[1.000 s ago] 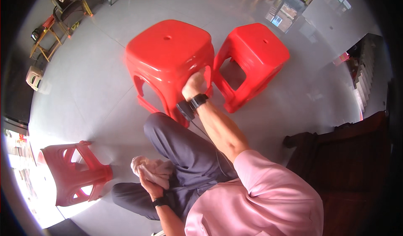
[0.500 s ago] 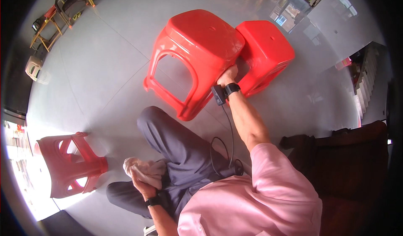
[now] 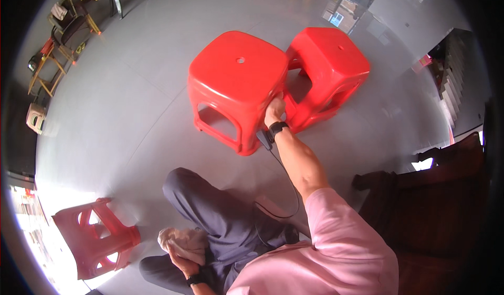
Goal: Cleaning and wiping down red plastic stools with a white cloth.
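My right arm reaches ahead, and my right hand (image 3: 274, 110) is closed on the near right side of a red plastic stool (image 3: 239, 77). Its square seat, with a small hole in the middle, faces up; part of my fingers is hidden against the stool. Just right of it and slightly farther away stands a second red stool (image 3: 333, 56). Beside my bent leg, my left hand (image 3: 184, 265) is wrapped round a crumpled whitish cloth (image 3: 182, 244). A black band sits on each wrist, and a small dark box with a cable hangs at the right one.
Another red stool (image 3: 97, 237) lies at the lower left by the bright doorway. Dark wooden furniture (image 3: 420, 205) stands close on my right. Chairs (image 3: 68, 19) and a small beige stool (image 3: 37, 118) line the far left. Grey glossy floor (image 3: 131, 85) stretches ahead.
The stool in my right hand has swung from tilted to upright, its legs now down toward the floor. My left hand keeps the cloth by my leg. The view has shifted a little.
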Available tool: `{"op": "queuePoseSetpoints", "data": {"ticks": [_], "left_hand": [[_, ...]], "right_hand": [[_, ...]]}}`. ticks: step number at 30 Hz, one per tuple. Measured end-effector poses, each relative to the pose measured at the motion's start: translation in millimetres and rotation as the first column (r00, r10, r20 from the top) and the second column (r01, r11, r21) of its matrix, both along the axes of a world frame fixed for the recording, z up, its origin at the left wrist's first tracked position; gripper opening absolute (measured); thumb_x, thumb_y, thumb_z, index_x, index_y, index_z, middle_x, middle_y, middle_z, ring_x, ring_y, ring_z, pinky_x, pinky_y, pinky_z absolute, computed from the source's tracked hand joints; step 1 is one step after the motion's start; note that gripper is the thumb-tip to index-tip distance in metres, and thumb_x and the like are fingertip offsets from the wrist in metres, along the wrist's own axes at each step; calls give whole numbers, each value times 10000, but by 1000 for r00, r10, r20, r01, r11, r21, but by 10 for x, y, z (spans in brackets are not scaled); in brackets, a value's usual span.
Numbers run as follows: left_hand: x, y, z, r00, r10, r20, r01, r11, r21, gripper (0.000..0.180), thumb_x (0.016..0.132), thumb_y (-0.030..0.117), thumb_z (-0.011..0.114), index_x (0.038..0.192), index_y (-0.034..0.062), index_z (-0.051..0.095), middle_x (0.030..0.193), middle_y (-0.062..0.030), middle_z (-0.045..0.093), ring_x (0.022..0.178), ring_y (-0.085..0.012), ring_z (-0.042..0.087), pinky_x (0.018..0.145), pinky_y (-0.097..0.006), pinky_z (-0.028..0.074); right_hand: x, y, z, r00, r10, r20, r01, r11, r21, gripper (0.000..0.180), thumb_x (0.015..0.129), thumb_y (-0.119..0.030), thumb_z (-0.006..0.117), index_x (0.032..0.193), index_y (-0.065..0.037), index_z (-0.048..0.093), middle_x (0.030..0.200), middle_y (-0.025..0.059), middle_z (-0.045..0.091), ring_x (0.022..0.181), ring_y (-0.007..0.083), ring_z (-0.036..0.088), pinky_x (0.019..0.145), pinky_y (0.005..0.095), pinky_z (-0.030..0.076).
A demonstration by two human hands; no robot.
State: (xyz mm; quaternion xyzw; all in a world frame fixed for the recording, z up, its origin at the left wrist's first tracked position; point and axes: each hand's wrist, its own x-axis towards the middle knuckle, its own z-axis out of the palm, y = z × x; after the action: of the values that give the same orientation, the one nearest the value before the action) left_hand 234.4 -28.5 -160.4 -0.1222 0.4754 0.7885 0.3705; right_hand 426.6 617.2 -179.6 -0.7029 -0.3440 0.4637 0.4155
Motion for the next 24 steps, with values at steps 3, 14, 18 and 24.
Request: {"op": "queuePoseSetpoints", "data": {"ticks": [3, 14, 18, 24], "left_hand": [[-92, -98, 223, 1000, -2, -6, 2, 1000, 13, 618, 1096, 555, 506, 1464, 59, 530, 1293, -143, 659, 1192, -320, 671, 1051, -436, 557], [-421, 487, 474, 996, -74, 43, 70, 994, 85, 605, 1094, 543, 526, 1412, 30, 568, 1271, -134, 656, 1158, -289, 655, 1042, -418, 530], [-415, 731, 699, 998, 53, 24, -52, 997, -62, 596, 1092, 549, 532, 1402, 42, 578, 1247, -118, 666, 1132, -265, 660, 1020, -403, 532], [-574, 751, 625, 991, -125, -53, 129, 988, 85, 590, 1097, 541, 533, 1411, 43, 563, 1296, -106, 629, 1183, -236, 615, 1055, -375, 493]], "right_hand": [[-178, -341, 292, 931, 44, 362, -165, 937, 309, 463, 1062, -331, 567, 1390, -10, 630, 1416, 265, 610, 1256, 452, 606, 1059, 529, 475], [1312, 796, 1592, -265, -140, 954, -699, 710, -90, 639, 999, -313, 695, 1607, -227, 517, 1740, 151, 325, 1514, 512, 399, 1207, 673, 362], [1473, 965, 1606, -316, -136, 939, -655, 747, -112, 641, 1010, -282, 670, 1627, -264, 497, 1767, 137, 285, 1467, 555, 452, 1171, 674, 416], [2074, 1613, 1663, -324, -19, 946, -531, 831, -165, 667, 1037, -221, 587, 1668, -342, 408, 1796, 114, 214, 1500, 569, 405, 1201, 710, 355]]}}
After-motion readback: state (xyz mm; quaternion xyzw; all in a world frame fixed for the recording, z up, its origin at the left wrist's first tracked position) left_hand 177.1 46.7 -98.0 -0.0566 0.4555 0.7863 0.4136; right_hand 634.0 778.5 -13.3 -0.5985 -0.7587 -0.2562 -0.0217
